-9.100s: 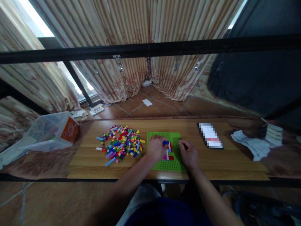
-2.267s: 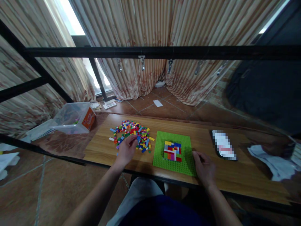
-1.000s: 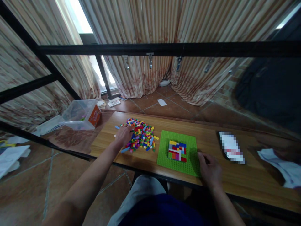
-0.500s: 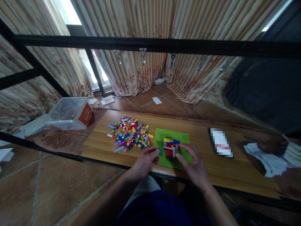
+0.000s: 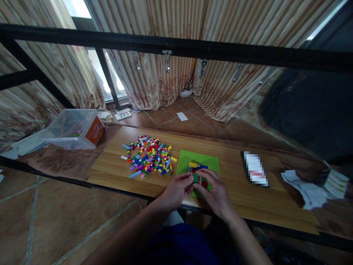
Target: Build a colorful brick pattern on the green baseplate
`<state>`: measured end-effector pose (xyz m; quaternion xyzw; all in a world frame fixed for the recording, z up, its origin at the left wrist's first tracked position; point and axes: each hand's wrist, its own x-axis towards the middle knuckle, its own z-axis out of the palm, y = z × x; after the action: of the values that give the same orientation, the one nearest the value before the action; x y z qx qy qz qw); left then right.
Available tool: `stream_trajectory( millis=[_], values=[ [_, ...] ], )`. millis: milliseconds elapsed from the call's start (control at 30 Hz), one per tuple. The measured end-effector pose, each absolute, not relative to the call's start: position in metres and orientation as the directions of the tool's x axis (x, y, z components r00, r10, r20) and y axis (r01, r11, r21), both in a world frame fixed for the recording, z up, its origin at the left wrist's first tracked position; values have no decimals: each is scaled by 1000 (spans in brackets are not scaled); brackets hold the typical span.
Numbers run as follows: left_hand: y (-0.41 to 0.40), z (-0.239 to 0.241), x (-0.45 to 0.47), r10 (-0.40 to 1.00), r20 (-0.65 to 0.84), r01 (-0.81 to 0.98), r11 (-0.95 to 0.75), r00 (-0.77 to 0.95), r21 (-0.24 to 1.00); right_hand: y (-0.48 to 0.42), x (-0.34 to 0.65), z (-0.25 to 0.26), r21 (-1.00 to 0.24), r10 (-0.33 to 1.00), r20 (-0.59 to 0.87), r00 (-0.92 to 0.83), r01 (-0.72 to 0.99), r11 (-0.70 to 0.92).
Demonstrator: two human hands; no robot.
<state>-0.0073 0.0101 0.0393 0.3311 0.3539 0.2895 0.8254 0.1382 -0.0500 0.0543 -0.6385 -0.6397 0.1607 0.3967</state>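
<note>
My left hand [image 5: 178, 188] is closed, with thumb and fingertips pinching a small green toy brick [image 5: 195, 178]. From the other side, the thumb and fingers of my right hand [image 5: 214, 189] close around the same brick. Both hands meet over the near part of a lime-green baseplate [image 5: 185, 158]. On that plate stands a small structure of stacked bricks [image 5: 193, 165], with yellow and blue on top and red lower down. My right hand and the green brick hide much of it.
Left of the baseplate, a pile of loose coloured bricks [image 5: 150, 156] lies on the wooden table [image 5: 110, 165]. A clear plastic bin [image 5: 74, 129] stands farther left. At the right are a blurred-out flat object [image 5: 256, 169] and crumpled white paper [image 5: 299, 189]. A black rail [image 5: 187, 46] crosses ahead.
My left hand has brought the green brick rightward to my right hand. My right hand, previously spread at the structure's right side, has moved left and closed on the brick. The view shifted slightly.
</note>
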Motion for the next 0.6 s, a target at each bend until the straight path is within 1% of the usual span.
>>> stream_trajectory(
  millis=[67,100,233,300,367,467,600],
  values=[
    [11,39,-5,720,-388,-259,611,575,748,-46,145,51,-712,944,295,146,692,115],
    [12,38,-4,735,-378,-248,586,564,771,-43,149,49,-713,941,295,167,694,100],
    [14,26,-5,847,-275,-108,359,455,927,-25,167,41,-719,916,300,268,694,33],
    [15,16,-9,885,-216,-42,255,413,966,-16,173,38,-715,920,293,261,699,29],
    [16,6,-13,901,-177,0,192,396,981,-11,176,35,-707,929,284,237,706,35],
    [17,-5,-18,905,-158,28,161,394,987,-7,177,30,-697,938,271,215,717,37],
    [18,-8,-19,887,-183,27,190,424,981,-7,179,28,-687,947,255,196,726,35]
  ],
)
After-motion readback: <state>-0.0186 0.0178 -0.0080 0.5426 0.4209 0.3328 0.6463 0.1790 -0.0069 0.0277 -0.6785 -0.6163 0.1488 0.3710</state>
